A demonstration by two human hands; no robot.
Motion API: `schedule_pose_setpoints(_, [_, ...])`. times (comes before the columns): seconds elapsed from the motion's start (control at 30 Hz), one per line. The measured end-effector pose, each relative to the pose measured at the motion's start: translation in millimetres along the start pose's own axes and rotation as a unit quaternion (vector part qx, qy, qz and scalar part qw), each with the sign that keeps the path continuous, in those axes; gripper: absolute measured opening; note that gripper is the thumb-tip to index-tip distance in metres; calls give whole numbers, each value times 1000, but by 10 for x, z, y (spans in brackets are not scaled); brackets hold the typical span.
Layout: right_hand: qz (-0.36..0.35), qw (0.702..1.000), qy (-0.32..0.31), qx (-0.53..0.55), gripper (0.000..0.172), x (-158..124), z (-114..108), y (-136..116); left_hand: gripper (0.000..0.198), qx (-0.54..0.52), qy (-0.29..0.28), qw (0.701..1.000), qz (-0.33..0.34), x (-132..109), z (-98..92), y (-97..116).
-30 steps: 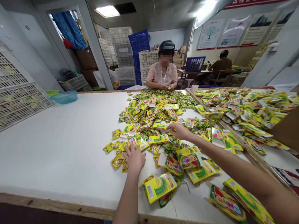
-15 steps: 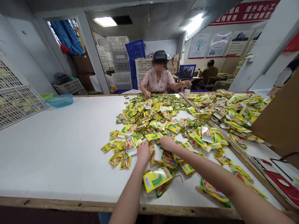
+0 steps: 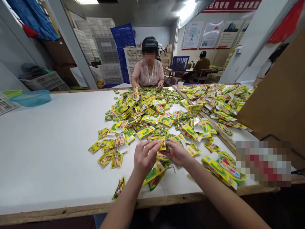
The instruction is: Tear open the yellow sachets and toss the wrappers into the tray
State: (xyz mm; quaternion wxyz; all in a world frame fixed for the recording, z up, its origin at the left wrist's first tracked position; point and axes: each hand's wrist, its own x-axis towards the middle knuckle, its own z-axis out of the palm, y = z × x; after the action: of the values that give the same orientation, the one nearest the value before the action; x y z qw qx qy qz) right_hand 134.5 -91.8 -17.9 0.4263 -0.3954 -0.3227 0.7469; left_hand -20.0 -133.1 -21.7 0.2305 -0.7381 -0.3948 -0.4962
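Near the bench front edge: left hand and right hand are close together over the packets.
Fingers: bent, nearly shut around a small yellow packet; cannot tell which hand grips it.
Far edge: a person has both hands on the heap.
Right edge: more packets lie behind a wood rail.

We see a long white table strewn with yellow-green foil sachets, a wooden rail along its right side, more sachets beyond it, and a blue plastic basin at far left.

Yellow-green foil sachets, heaped, scattered (many overlapping)
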Motion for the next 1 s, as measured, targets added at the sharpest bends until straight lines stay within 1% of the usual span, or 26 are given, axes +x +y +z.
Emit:
schedule_pose_setpoints(0.07, [11,999,21,22,14,-28,28,39,22,25,-23,998,44,-17,27,60])
schedule_pose_setpoints(0.17, [11,999,35,27,12,-42,69,21,23,35,-52,996,61,-52,71,82])
schedule_pose_setpoints(0.27, [0,1000,5,18,19,-52,77,-12,23,13,-72,996,60,-83,110,104])
schedule_pose_setpoints(0.33, [-18,1000,-18,-11,28,-39,37,-30,22,-20,-107,992,58,-69,152,106])
schedule_pose_setpoints(0.37, [-36,999,-15,-25,31,-21,-1,-45,20,-46,-134,989,45,-44,185,86])
schedule_pose_setpoints(0.4, [-60,998,1,-32,34,5,-49,-68,18,-70,-165,984,15,-7,230,45])
schedule_pose_setpoints(0.43, [-87,995,30,-30,37,37,-106,-97,19,-84,-201,975,-36,41,287,-21])
schedule_pose_setpoints(0.47, [-116,991,69,-19,39,72,-167,-133,22,-79,-244,961,-104,95,356,-111])
schedule_pose_setpoints(0.5, [-141,984,110,-4,40,108,-228,-172,29,-54,-285,940,-181,148,435,-222])
schedule_pose_setpoints(0.53, [-159,976,147,10,39,142,-285,-209,34,-5,-329,910,-251,197,519,-347])
schedule_pose_setpoints(0.57, [-169,970,175,22,38,171,-335,-240,36,49,-377,877,-294,237,603,-475])
schedule_pose_setpoints(0.63, [-173,964,198,29,37,210,-406,-271,37,88,-417,843,-328,288,741,-701])
schedule_pose_setpoints(0.7, [-166,966,195,24,38,223,-437,-263,32,95,-432,833,-333,321,799,-831])
schedule_pose_setpoints(0.73, [-168,967,188,19,40,219,-440,-251,29,94,-433,833,-332,338,789,-847])
schedule_pose_setpoints(0.77, [-180,966,183,12,41,208,-437,-238,27,94,-430,835,-329,358,752,-830])
schedule_pose_setpoints(0.83, [-227,957,178,-7,41,165,-411,-223,32,85,-404,854,-318,400,613,-704])
schedule_pose_setpoints(0.9, [-290,939,180,-33,40,95,-364,-223,36,64,-364,879,-301,420,429,-491])
schedule_pose_setpoints(0.93, [-319,929,181,-46,38,54,-335,-224,37,48,-352,889,-289,414,340,-371])
schedule_pose_setpoints(0.97, [-343,920,180,-58,36,12,-304,-221,42,34,-349,895,-275,394,264,-253])
schedule_pose_setpoints(1.0, [-364,911,177,-70,34,-28,-274,-213,54,22,-351,899,-260,361,206,-144])
